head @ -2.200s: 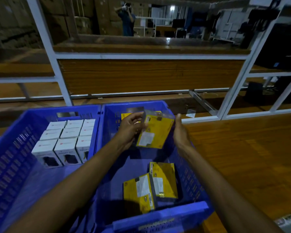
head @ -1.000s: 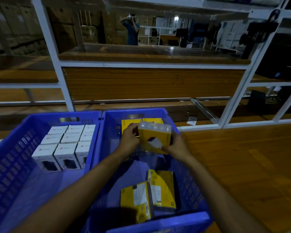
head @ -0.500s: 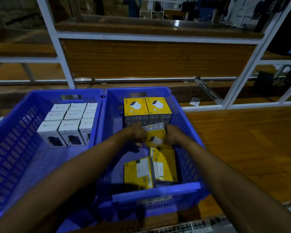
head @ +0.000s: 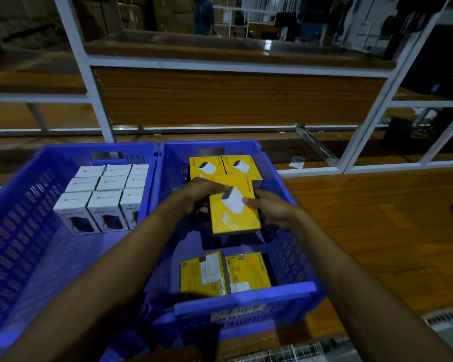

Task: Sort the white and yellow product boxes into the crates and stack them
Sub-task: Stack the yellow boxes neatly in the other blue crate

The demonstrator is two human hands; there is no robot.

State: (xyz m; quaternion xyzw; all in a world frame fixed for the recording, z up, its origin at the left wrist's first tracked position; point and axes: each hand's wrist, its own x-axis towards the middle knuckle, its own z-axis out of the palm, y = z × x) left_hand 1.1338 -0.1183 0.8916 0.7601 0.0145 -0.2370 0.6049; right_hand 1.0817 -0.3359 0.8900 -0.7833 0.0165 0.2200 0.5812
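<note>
Within right crate (head: 243, 296), left hand (head: 202, 193), right hand (head: 272, 211) grip yellow box (head: 233, 214).

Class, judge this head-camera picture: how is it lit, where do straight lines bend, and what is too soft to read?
Head view: dim overall, far room brighter; the white shelf posts splay outward, wide-angle distortion; dark shadow under the yellow box in the right crate; print on the white boxes blurred.
</note>
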